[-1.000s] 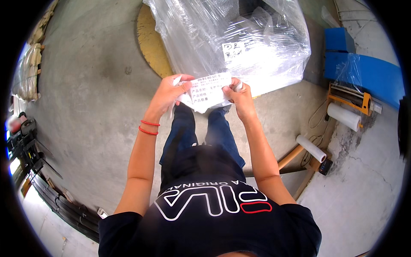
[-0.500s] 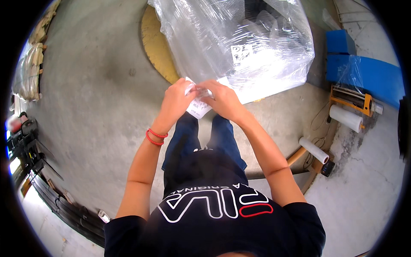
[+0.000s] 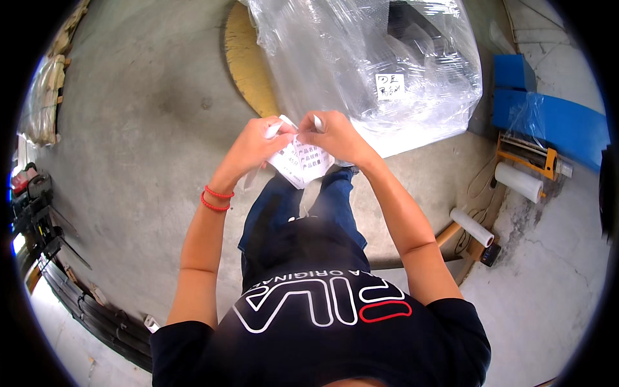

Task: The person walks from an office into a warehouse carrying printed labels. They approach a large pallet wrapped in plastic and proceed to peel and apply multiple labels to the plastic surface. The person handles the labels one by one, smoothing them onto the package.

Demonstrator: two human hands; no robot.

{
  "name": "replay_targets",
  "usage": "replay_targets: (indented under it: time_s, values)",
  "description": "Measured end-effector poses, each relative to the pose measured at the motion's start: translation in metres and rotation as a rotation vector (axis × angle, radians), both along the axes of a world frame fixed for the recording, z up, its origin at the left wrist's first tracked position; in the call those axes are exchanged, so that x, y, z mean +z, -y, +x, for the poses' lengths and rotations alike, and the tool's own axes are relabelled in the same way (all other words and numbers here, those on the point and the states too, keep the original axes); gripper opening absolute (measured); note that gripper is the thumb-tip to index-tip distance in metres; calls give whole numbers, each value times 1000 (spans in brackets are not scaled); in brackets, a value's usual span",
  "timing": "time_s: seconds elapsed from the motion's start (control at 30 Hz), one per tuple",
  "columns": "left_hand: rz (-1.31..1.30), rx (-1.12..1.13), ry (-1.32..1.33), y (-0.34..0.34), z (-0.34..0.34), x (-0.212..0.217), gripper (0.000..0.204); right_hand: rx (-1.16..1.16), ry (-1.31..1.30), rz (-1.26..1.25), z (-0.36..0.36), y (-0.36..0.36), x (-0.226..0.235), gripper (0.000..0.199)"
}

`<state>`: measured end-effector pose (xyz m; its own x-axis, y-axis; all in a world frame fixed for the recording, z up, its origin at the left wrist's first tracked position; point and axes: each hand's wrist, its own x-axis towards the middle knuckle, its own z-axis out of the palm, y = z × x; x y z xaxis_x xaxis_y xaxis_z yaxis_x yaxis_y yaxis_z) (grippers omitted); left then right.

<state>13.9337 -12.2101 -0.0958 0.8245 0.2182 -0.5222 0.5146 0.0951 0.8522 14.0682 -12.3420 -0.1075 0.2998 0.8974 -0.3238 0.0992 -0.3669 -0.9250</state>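
White printed paper labels [image 3: 303, 166] hang between my two hands, several pieces overlapping with text facing up. My left hand [image 3: 256, 146], with red bands at the wrist, pinches their left side, and a white strip sticks out between its fingers. My right hand [image 3: 338, 137] pinches the upper right side, and a small white paper edge stands up beside its thumb. The fingertips of both hands almost meet over the labels. Just beyond them stands a large load wrapped in clear film [image 3: 445, 106], with a handwritten white label [image 3: 390, 87] on it.
A round yellow base [image 3: 248, 61] shows under the load's left side. To the right stand a blue machine [image 3: 551, 119], a film roll [image 3: 519, 182] and another white roll [image 3: 472, 226] near a cable. Dark long bars [image 3: 97, 309] and wrapped pallets [image 3: 45, 103] line the left.
The labels have been spread apart and show more of their printed faces. My left hand has moved slightly left, and the wrapped load sits a little further right in view.
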Motion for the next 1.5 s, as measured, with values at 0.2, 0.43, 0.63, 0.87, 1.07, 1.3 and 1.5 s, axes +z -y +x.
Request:
replay_targets:
  time_s: [0.2,0.43,0.63,0.87,1.07,1.3,1.5]
  values:
    - [-50,-3,7,-30,-17,1,18,27,-80,-5,-13,-29,-1,11]
    - [-88,-1,-6,-40,-26,9,16,44,-94,-10,-20,-40,6,11]
    - [-129,0,-10,-25,-18,17,15,3,-133,10,-16,-21,16,11]
    - [-128,-73,-31,11,4,26,14,-86,-159,67,-9,26,20,9]
    - [-253,-135,-65,46,23,30,14,-204,-292,224,-10,74,16,7]
    - [-420,-79,-140,76,42,20,20,-387,-405,281,-20,109,16,8]
    - [-553,-201,-167,58,59,1,22,-580,-369,320,-24,100,4,6]
